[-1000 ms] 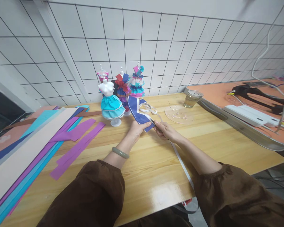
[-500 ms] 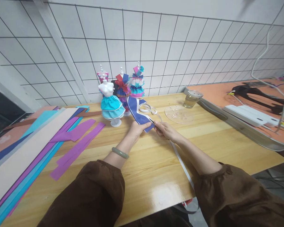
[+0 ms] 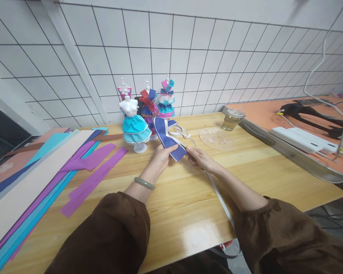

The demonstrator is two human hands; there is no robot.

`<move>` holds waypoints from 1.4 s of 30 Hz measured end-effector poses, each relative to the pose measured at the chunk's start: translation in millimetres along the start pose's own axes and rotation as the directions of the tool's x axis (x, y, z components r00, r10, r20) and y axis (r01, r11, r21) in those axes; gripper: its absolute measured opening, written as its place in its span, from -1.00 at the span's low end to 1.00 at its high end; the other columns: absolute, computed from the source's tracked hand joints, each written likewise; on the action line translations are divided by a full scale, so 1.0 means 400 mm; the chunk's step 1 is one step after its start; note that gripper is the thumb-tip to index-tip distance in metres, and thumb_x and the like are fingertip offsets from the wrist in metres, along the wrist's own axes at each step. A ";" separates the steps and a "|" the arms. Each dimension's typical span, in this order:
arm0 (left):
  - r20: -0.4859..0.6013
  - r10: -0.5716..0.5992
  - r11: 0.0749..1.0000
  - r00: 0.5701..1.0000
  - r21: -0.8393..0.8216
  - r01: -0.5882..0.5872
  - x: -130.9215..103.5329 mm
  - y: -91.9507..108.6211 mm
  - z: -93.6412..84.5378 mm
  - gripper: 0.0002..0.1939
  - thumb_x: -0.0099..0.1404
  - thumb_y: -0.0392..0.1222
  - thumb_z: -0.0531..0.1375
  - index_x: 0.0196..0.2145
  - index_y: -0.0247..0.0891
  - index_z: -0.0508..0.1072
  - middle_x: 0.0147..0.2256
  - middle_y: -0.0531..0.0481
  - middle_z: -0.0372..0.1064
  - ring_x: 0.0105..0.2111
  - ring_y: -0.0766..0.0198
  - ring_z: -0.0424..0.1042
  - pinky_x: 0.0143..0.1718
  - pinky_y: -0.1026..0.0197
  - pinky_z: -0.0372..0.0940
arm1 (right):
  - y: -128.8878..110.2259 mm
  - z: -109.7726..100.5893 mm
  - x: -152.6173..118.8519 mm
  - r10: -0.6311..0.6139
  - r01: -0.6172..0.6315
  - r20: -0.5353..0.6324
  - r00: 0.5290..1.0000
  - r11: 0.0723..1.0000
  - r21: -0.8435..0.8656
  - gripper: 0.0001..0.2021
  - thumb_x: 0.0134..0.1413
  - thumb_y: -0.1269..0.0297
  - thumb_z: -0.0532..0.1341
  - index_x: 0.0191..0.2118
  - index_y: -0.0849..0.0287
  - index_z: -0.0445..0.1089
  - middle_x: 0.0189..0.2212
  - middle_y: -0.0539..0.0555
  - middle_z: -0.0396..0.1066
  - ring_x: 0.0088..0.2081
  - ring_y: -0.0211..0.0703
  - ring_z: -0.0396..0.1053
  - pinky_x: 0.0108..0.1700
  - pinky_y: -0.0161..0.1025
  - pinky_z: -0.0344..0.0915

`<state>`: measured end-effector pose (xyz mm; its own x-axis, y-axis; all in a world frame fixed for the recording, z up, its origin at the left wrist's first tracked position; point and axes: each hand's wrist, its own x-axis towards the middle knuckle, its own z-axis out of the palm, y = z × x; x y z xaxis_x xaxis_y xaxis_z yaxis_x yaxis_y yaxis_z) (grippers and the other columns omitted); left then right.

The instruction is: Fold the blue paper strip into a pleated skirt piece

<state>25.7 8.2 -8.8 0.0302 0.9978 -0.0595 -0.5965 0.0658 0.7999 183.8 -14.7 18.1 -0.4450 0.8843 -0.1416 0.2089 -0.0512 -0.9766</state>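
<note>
Left hand (image 3: pixel 161 155): We found it clamped on a blue strip (image 3: pixel 166 140), thumb above.
Right hand (image 3: pixel 201 159): We saw its fingers together on a slim dark tool (image 3: pixel 186 148), mostly hidden; we could not tell its kind.
White-edged strip: We noted it between the hands, over the wooden table (image 3: pixel 185 205).
Tape roll (image 3: pixel 175 134): We saw it just beyond the strip.
Turquoise-skirted dress form (image 3: pixel 135 129): We recorded it left of the strip.
Clear plate (image 3: pixel 203 140): We saw small bits (image 3: pixel 214 140) on it, a cup (image 3: pixel 231 121) nearby.
</note>
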 end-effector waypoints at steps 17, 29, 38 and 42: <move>0.027 0.059 0.989 0.998 0.132 -0.062 -0.013 -0.007 0.012 -0.64 -0.22 -0.29 0.35 -0.36 -0.33 0.46 -0.36 -0.07 0.45 -0.36 0.21 0.42 -0.17 0.07 0.26 | -0.009 0.003 -0.007 -0.028 0.029 0.017 0.999 0.999 -0.030 -0.51 0.08 -0.10 -0.09 -0.67 0.17 0.01 -0.79 -0.14 -0.10 -0.77 -0.44 -0.12 -0.76 -0.42 -0.13; 0.024 0.064 0.988 0.998 0.140 -0.066 -0.015 -0.009 0.013 -0.65 -0.21 -0.30 0.35 -0.36 -0.34 0.46 -0.36 -0.08 0.46 -0.37 0.21 0.42 -0.18 0.07 0.27 | -0.001 0.001 -0.002 -0.038 0.038 0.008 0.999 0.999 -0.022 -0.53 0.07 -0.10 -0.07 -0.65 0.16 0.00 -0.77 -0.14 -0.10 -0.77 -0.44 -0.11 -0.76 -0.42 -0.15; 0.009 0.045 0.995 0.999 0.092 -0.046 -0.020 -0.005 0.021 -0.62 -0.23 -0.31 0.35 -0.36 -0.37 0.46 -0.37 -0.09 0.46 -0.38 0.21 0.43 -0.20 0.08 0.28 | 0.001 -0.001 0.000 0.004 -0.004 0.017 1.000 1.000 0.015 -0.53 0.05 -0.13 -0.05 -0.64 0.16 -0.04 -0.76 -0.16 -0.15 -0.77 -0.47 -0.17 -0.76 -0.44 -0.20; 0.004 0.040 0.996 0.999 0.086 -0.040 -0.020 -0.007 0.021 -0.63 -0.23 -0.32 0.35 -0.36 -0.36 0.46 -0.36 -0.09 0.46 -0.37 0.21 0.43 -0.19 0.08 0.28 | 0.000 0.000 -0.002 -0.007 0.007 0.020 1.000 1.000 0.019 -0.53 0.05 -0.12 -0.05 -0.64 0.16 -0.03 -0.76 -0.16 -0.14 -0.77 -0.46 -0.16 -0.76 -0.44 -0.19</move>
<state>33.8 0.2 -5.6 0.0096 0.9996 -0.0256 -0.5261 0.0268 0.8500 184.0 -15.3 18.1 -0.4637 0.8753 -0.1375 0.1890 -0.0539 -0.9805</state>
